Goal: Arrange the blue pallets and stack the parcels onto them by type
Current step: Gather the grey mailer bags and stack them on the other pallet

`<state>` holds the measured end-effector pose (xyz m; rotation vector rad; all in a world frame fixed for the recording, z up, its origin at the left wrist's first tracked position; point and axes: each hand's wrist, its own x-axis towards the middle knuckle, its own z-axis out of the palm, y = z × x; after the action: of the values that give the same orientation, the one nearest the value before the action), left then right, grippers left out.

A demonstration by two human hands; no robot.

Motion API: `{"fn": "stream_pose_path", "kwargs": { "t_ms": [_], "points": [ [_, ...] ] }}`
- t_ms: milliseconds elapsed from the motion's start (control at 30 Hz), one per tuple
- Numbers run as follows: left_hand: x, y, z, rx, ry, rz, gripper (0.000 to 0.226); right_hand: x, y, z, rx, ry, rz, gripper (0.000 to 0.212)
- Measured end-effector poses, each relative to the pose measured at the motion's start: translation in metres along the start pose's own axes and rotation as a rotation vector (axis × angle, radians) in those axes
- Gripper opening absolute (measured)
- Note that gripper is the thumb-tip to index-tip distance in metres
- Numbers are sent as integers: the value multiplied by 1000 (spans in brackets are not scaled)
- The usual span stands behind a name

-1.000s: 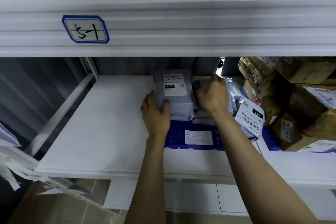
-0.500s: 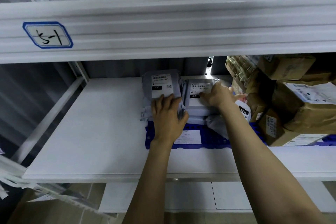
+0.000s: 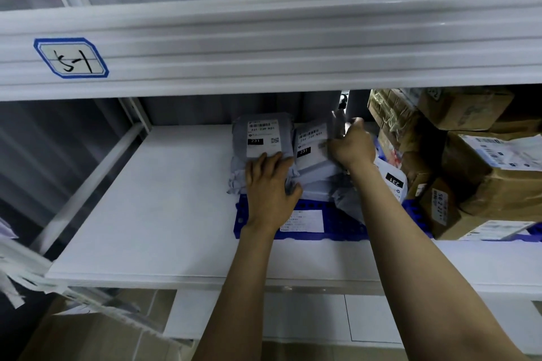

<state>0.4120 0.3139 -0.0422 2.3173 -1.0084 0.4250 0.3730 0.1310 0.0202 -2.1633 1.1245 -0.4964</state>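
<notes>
Left hand (image 3: 269,190): my fingers lie flat, pressing the left grey parcel (image 3: 264,132) on the blue pallet (image 3: 346,230).
Right hand (image 3: 352,146): I pinch the right grey parcel (image 3: 311,146).
Progress: I judge the grey stacks unfinished; cardboard boxes (image 3: 498,184) are piled right.

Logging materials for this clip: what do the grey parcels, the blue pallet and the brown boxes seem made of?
Grey parcels: likely thin matte plastic film; its ends crumple.
Blue pallet: moulded hard plastic, by its grid of holes.
Brown boxes: cardboard, glossy where tape seems wrapped.
</notes>
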Motion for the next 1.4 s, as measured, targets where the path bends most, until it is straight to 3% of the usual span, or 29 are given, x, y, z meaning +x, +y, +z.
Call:
{"fn": "stream_pose_path", "kwargs": {
  "t_ms": [167, 400, 467, 600, 700, 800, 833, 900, 1067, 1233, 1333, 1400],
  "points": [
    [-1, 1, -2, -25, -8, 7, 55, 2, -7, -3, 205, 136, -47, 61],
    [2, 2, -9, -81, -59, -3, 59, -15, -15, -41, 405, 494, -166, 34],
    [4, 4, -12, -179, -80, -51, 54, -22, -17, -45, 463, 480, -161, 31],
    [6, 24, -37, -767, -26, -329, 36, -33, -21, -37, 627, 329, -78, 22],
    [10, 31, -56, -941, 12, -497, 41, -46, -23, -25, 644, 244, -36, 20],
    [13, 27, -67, -1085, 46, -530, 25, -55, -26, -9, 664, 192, -44, 18],
    [12, 24, -70, -1061, 43, -503, 19, -58, -27, -4, 659, 156, -53, 20],
    [10, 15, -71, -1011, 84, -488, 35, -63, -30, 4, 619, 94, -91, 22],
    [11, -7, -63, -908, 252, -614, 46, -70, -30, 15, 541, -47, -140, 23],
    [15, -14, -54, -737, 310, -650, 35, -68, -9, 2, 327, 160, -219, 31],
    [18, -16, -47, -613, 315, -610, 34, -64, 7, -14, 42, 291, -144, 46],
    [18, -18, -42, -453, 318, -605, 41, -62, 16, -21, -131, 257, -58, 65]
  ]
}}
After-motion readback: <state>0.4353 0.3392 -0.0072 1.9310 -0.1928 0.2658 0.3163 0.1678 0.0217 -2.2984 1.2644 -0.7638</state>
